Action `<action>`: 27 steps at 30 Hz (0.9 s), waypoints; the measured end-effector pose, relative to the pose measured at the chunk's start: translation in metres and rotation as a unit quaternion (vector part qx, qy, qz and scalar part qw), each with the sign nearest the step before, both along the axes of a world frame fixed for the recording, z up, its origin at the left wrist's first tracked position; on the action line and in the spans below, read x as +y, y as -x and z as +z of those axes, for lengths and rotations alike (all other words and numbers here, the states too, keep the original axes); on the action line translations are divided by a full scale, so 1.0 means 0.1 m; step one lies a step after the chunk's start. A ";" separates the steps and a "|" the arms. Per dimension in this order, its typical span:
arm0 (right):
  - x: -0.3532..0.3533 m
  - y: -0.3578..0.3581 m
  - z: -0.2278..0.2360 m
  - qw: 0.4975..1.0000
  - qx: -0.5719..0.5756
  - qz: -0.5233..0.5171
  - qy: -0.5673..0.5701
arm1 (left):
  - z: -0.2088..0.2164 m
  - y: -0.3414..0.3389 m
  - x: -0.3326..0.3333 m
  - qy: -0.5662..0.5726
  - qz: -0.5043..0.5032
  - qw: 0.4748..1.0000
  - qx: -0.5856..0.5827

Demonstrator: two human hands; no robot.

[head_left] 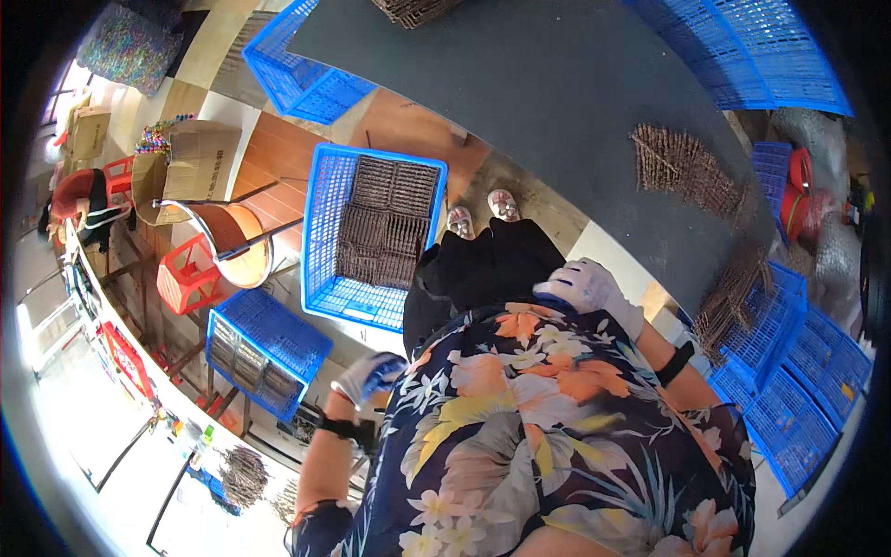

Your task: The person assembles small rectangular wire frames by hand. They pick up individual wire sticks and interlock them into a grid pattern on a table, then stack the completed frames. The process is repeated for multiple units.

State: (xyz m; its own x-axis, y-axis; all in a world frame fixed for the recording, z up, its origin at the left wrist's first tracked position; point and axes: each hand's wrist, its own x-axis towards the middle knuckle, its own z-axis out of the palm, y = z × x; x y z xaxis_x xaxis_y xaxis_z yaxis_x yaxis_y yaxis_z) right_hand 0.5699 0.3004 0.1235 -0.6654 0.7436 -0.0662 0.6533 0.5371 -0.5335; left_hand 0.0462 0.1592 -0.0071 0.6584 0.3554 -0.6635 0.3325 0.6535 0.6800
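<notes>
My left hand (369, 379), in a white and blue glove, is low beside my left hip and blurred. Its fingers are too smeared to read, and it is nearest to a blue crate (314, 269) standing ahead of it. Rows of bundled brown twig-like pieces (385, 223) fill that crate. In front of my waist, near the dark table's edge, is my right hand (583, 284) in a matching glove. Its fingers are curled in; the palm is hidden, so whatever it may hold cannot be made out.
A dark grey table (557, 102) stretches ahead and to the right, with brown twig bundles (687, 167) near its right side. Blue crates (789, 408) stand at right; another blue crate (269, 339) lies left, near a red stool (190, 274) and a round-seated chair (241, 246).
</notes>
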 end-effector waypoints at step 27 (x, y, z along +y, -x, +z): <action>-0.50 -1.53 -0.71 0.848 -0.071 -0.463 0.247 | 1.07 -2.70 4.96 -0.473 0.073 0.807 0.346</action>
State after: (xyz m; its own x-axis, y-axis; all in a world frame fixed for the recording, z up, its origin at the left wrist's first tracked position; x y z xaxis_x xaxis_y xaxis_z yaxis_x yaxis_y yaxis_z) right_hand 0.7227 0.2508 0.0523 0.2293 0.8016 -0.5521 0.7498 -0.5072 -0.4250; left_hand 0.3159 0.6556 0.1000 0.1508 0.9588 -0.2406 0.8130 0.0182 0.5820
